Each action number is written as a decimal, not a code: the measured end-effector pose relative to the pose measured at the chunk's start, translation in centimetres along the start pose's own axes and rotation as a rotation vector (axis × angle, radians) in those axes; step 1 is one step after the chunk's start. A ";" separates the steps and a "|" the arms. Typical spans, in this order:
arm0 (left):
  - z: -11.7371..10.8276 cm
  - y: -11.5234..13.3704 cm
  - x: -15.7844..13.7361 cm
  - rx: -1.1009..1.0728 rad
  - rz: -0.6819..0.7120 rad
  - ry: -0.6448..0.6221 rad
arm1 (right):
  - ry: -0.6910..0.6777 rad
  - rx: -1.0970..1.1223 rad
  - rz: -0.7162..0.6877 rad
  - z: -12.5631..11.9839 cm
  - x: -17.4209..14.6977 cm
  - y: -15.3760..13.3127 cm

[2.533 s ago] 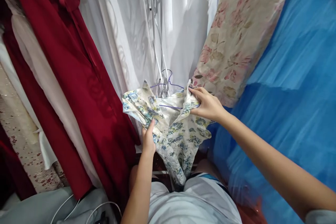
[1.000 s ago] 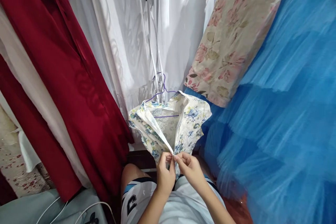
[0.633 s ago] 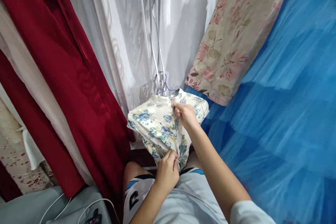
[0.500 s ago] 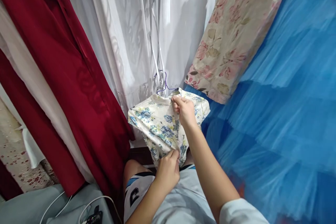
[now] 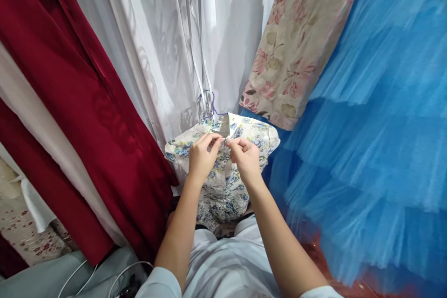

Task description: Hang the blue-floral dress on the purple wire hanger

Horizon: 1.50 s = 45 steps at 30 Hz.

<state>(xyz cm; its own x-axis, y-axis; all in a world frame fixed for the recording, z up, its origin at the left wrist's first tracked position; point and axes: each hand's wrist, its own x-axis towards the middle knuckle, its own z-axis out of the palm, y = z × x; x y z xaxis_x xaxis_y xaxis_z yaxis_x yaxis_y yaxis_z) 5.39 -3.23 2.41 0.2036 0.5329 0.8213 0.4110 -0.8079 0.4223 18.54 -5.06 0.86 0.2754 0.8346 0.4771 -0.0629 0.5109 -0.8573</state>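
Note:
A white blouse with blue and yellow-green flowers [image 5: 223, 186] hangs in front of me on a purple wire hanger [image 5: 213, 107]. My left hand [image 5: 204, 153] pinches the left edge of its neck opening. Close beside it, my right hand [image 5: 246, 153] pinches the right edge at the same height. The fingertips of both hands nearly meet at the top of the front opening. Whatever small fastening lies between them is too small and covered to make out. Below the hands the front edges lie together.
White curtains [image 5: 230, 46] hang behind, with pale straps [image 5: 195, 51] running down to the hanger. To the left hangs a dark red garment [image 5: 101, 102]. A beige floral cloth [image 5: 289, 56] and a tiered blue tulle skirt [image 5: 356, 149] hang right. White cables [image 5: 129, 267] lie lower left.
My left hand has risen from the blouse's lower front to the neckline, beside my right hand. The blouse front now hangs straighter, and the neck opening shows more.

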 end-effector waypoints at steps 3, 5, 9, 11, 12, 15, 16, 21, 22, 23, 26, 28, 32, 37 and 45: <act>0.5 0.2 0.9 0.051 0.068 0.069 | 0.030 -0.037 -0.045 0.3 0.0 -0.3; 1.0 0.3 1.8 0.065 0.089 0.157 | 0.032 -0.067 -0.083 0.7 0.7 0.3; 0.2 -1.5 5.1 0.065 0.033 0.362 | 0.022 -0.168 -0.025 1.2 2.0 3.3; -1.3 -4.0 6.0 0.047 -0.061 0.514 | -0.023 -0.195 0.052 1.0 1.8 4.7; -2.1 -5.5 5.9 0.026 -0.120 0.594 | -0.044 -0.199 0.080 0.8 1.5 5.2; -4.0 -10.5 2.9 -0.163 -0.362 0.818 | -0.223 -0.198 0.111 0.1 0.4 5.1; -4.0 -12.0 1.3 -0.300 -0.476 0.886 | -0.342 -0.201 0.119 -0.2 0.1 4.7; -1.3 -15.2 -5.0 -0.600 -0.710 0.943 | -0.755 -0.256 0.198 -2.3 -0.3 3.6; -0.7 -15.1 -5.3 -0.615 -0.713 0.936 | -0.752 -0.267 0.224 -2.9 -0.1 3.7; -0.3 -14.9 -5.2 -0.625 -0.707 0.935 | -0.745 -0.280 0.248 -3.6 0.2 3.9; -0.3 -13.3 -4.0 -0.637 -0.646 0.931 | -0.729 -0.322 0.284 -5.3 0.7 4.6; -0.6 -11.9 -3.0 -0.565 -0.553 0.880 | -0.726 -0.351 0.288 -5.7 0.7 4.8; -0.7 -10.4 -1.7 -0.055 -0.446 0.709 | -0.769 -0.402 0.312 -4.8 0.3 4.3; 0.5 -13.3 -0.2 -0.094 -0.598 0.671 | -0.822 -0.361 0.311 -4.1 0.3 3.8; -2.3 -15.3 -1.4 -0.497 -0.756 0.732 | -0.753 -0.241 0.262 -3.5 0.9 5.6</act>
<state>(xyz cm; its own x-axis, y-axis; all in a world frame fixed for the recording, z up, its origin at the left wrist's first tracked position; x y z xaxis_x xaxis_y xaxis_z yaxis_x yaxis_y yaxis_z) -3.25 7.82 -4.33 -0.5731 0.7797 0.2524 -0.2181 -0.4420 0.8701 21.81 -2.21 -4.17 -0.4398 0.8788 0.1850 0.1950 0.2945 -0.9355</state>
